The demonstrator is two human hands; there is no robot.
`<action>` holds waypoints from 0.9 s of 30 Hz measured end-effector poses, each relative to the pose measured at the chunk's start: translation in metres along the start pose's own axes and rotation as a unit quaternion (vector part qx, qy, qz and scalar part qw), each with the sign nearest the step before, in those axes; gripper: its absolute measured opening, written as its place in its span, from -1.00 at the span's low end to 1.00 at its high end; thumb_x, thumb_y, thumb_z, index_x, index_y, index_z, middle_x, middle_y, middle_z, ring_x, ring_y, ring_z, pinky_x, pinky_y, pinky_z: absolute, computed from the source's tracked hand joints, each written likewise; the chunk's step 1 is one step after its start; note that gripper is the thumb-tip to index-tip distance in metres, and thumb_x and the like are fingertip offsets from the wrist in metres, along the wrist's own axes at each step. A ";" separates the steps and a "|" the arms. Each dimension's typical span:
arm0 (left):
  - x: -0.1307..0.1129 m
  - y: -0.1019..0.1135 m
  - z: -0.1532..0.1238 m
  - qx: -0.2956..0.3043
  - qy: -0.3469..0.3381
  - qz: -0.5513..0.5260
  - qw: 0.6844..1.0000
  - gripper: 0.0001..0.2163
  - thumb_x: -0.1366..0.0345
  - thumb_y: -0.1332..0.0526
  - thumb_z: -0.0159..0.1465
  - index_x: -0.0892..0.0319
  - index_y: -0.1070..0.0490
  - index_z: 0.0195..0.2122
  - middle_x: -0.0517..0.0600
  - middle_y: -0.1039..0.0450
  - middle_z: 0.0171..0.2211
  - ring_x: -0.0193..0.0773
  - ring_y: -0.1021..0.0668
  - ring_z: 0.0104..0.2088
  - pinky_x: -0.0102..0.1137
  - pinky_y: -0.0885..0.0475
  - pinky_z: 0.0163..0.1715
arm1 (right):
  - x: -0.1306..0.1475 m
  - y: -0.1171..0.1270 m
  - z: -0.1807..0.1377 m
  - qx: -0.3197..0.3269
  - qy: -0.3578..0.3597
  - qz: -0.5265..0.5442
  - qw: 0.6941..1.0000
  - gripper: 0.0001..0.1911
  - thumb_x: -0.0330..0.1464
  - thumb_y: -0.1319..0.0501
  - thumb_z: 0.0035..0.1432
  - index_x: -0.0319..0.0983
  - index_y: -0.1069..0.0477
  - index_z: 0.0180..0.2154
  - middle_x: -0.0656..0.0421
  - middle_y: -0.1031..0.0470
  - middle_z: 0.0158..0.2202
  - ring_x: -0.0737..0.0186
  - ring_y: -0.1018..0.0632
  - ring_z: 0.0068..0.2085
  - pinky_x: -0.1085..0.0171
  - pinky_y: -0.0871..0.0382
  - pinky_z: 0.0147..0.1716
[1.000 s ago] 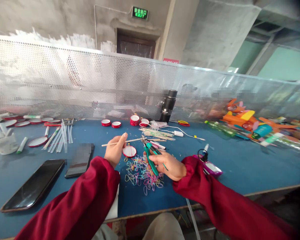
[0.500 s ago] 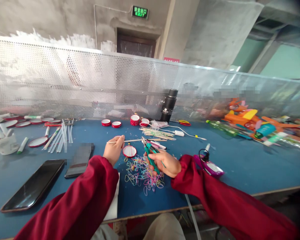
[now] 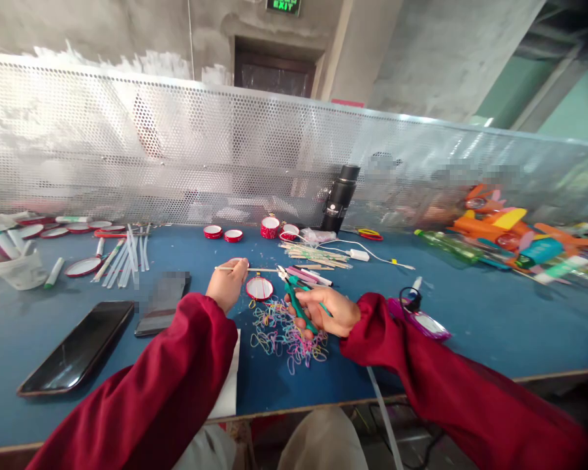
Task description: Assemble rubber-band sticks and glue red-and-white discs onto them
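Pinched in my left hand (image 3: 228, 285) is a thin wooden stick (image 3: 262, 269), held level above the table. My right hand (image 3: 326, 310) wraps round a pair of green-handled pliers (image 3: 300, 305). The pliers' jaws meet the right end of the stick; whether they bite into it I cannot tell. Just below the stick lies a round red-rimmed lid (image 3: 259, 288) with a white inside. A loose heap of coloured rubber bands (image 3: 281, 336) spreads under and beside my right hand.
Two phones (image 3: 78, 349) lie left, near a cup of markers (image 3: 19, 267) and glue sticks (image 3: 123, 262). Behind are more sticks (image 3: 318, 254), red tins (image 3: 270, 227) and a black flask (image 3: 342, 199). A purple packet (image 3: 424, 321) and orange toy planes (image 3: 494, 228) lie right.
The whole view has tilted down and shifted slightly left, so things appear higher and further right. Both hands keep their holds on the stick and pliers.
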State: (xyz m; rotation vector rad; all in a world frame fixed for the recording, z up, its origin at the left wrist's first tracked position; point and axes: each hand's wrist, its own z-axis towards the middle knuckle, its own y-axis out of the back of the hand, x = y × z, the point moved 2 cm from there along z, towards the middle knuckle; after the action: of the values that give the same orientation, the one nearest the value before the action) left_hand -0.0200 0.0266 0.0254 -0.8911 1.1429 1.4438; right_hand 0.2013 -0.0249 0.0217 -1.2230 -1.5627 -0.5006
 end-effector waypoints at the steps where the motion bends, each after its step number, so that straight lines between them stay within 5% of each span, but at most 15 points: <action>1: 0.000 0.000 0.000 0.000 0.001 -0.001 1.000 -0.61 0.05 -0.01 0.28 0.15 -0.12 -0.62 -0.14 -0.06 -0.66 -0.41 -0.14 -0.62 -0.44 -0.06 -0.60 | 0.000 0.000 0.000 -0.004 0.002 -0.001 1.000 -0.80 -0.27 -0.20 0.12 -0.23 -0.30 -0.25 0.21 -0.42 -0.43 0.29 -0.46 -0.51 0.29 -0.35 -0.59; 15: -0.003 0.003 0.002 -0.017 0.039 -0.033 0.999 -0.68 0.15 -0.08 0.23 0.15 -0.12 -0.62 -0.15 -0.06 -0.67 -0.43 -0.13 -0.63 -0.45 -0.03 -0.61 | 0.002 -0.005 -0.001 0.032 -0.032 0.037 0.998 -0.76 -0.25 -0.08 0.24 -0.28 -0.33 -0.17 0.16 -0.45 -0.41 0.27 -0.48 -0.48 0.29 -0.35 -0.55; 19: -0.009 0.003 -0.002 -0.012 0.085 -0.034 0.996 -0.60 0.05 -0.09 0.24 0.16 -0.14 -0.65 -0.13 -0.06 -0.70 -0.44 -0.13 -0.65 -0.45 0.00 -0.64 | 0.007 -0.017 -0.003 -0.053 0.035 -0.023 0.998 -0.76 -0.22 -0.19 0.14 -0.22 -0.28 -0.23 0.25 -0.38 -0.45 0.33 -0.42 -0.51 0.34 -0.26 -0.60; 22: -0.014 -0.007 -0.007 0.051 0.114 -0.082 0.989 -0.55 -0.11 -0.13 0.20 0.18 -0.25 -0.58 -0.13 -0.11 -0.68 -0.45 -0.15 -0.66 -0.46 0.00 -0.65 | 0.013 -0.029 -0.012 -0.127 0.133 -0.147 0.972 -0.69 -0.22 -0.27 0.05 -0.17 -0.26 -0.19 0.30 -0.33 -0.50 0.35 -0.35 -0.56 0.35 -0.20 -0.63; 27: -0.025 -0.025 -0.027 0.212 -0.019 -0.091 0.973 -0.56 -0.14 -0.16 0.20 0.19 -0.28 -0.50 -0.12 -0.18 -0.63 -0.43 -0.20 -0.62 -0.47 -0.08 -0.62 | 0.013 -0.049 -0.032 -0.191 0.263 -0.362 0.873 -0.69 -0.19 -0.22 0.15 -0.16 -0.34 -0.08 0.22 -0.42 -0.37 0.23 -0.43 -0.37 0.21 -0.34 -0.32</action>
State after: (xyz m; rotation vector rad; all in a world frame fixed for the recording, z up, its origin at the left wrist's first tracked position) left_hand 0.0075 -0.0060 0.0372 -0.6433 1.2443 1.0110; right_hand 0.1740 -0.0645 0.0577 -0.6262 -1.4259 -1.5546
